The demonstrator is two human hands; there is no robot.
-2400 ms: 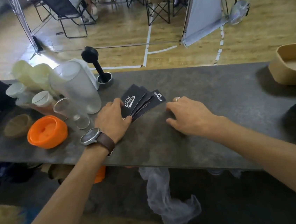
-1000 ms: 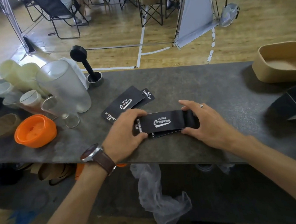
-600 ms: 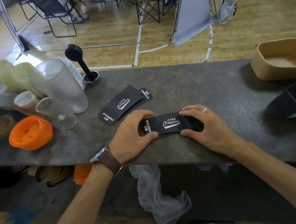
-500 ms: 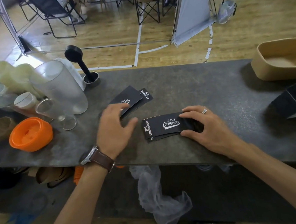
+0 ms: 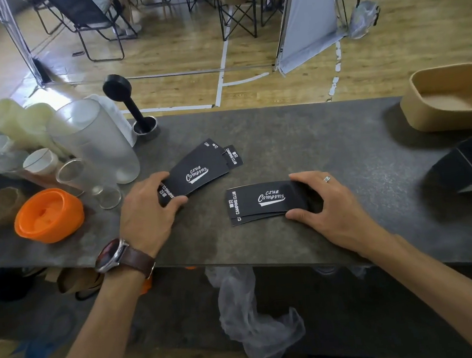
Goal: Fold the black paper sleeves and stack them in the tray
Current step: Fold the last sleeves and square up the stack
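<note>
- Head view: left hand pinches the next flat black paper sleeve on the grey counter.
- Right hand grips the folded black sleeves.
- Next, I think: fold it, then carry all to the far tan tray.

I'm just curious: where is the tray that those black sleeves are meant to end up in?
The tan tray sits at the far right of the grey counter in the head view, beyond a dark stack of sleeves at the right edge.
</note>
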